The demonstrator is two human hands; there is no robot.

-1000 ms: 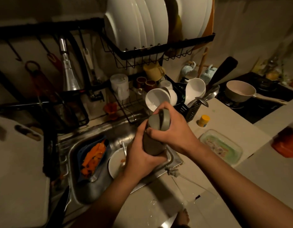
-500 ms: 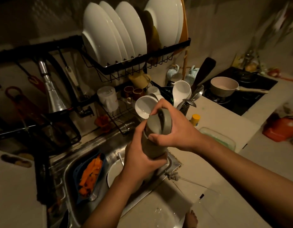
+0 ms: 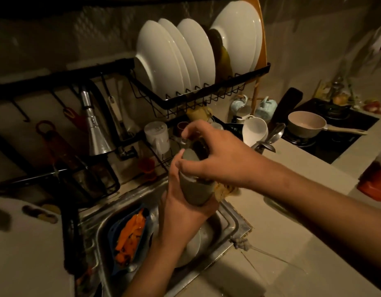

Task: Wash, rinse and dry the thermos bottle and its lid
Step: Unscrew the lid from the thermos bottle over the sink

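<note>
Left hand (image 3: 181, 213) grips the grey thermos bottle (image 3: 197, 189); right hand (image 3: 219, 157) curls round its top.

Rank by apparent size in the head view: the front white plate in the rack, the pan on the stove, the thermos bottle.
1. Front white plate, clearly largest.
2. Pan and thermos bottle: uncertain. The bottle is nearer the camera and partly covered by both hands.

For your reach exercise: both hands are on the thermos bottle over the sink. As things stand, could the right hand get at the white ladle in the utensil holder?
Probably yes, once freed. The right hand grips the thermos bottle top; the white ladle stands just beyond, nothing visibly between.
</note>
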